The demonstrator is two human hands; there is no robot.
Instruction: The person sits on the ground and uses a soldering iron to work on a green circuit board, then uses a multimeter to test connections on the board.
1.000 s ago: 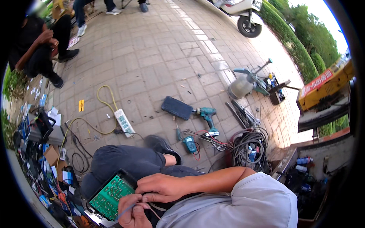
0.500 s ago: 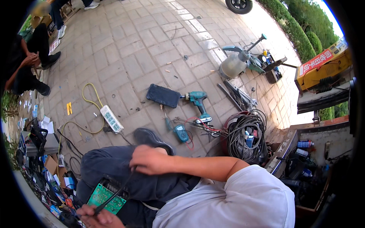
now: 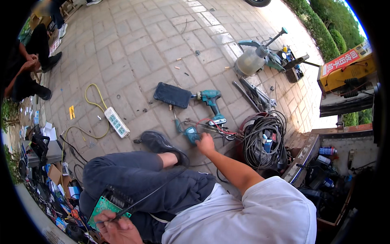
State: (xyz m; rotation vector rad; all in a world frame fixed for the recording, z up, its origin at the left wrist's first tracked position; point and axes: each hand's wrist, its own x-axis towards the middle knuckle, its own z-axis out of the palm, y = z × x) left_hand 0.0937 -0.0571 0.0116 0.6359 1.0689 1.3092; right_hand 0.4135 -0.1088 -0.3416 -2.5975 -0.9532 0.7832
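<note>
At the lower left, my left hand [image 3: 118, 228] is closed on a black cord [image 3: 156, 190], which curves across my lap toward my foot. Beneath those fingers a green circuit board [image 3: 98, 208] with dark parts along its far side lies on my leg, partly hidden by the hand. My right arm reaches forward, and my right hand [image 3: 206, 144] has its fingers curled at the right edge of a teal multimeter [image 3: 190, 134] on the paving. Red test leads [image 3: 204, 122] lie beside the meter. Just beyond it is a teal cordless drill [image 3: 211, 101].
A black rectangular case [image 3: 172, 95] touches the drill's tip. Left of my shoe [image 3: 158, 144] is a white power strip [image 3: 117, 122] with a yellow cord. Coiled cables [image 3: 266, 142] fill a bucket at right, near a pump sprayer [image 3: 250, 62]. Another person [image 3: 30, 67] sits at far left.
My right hand has left the cord over my lap and moved forward and right to the multimeter. My left hand still holds the cord and has shifted slightly right.
</note>
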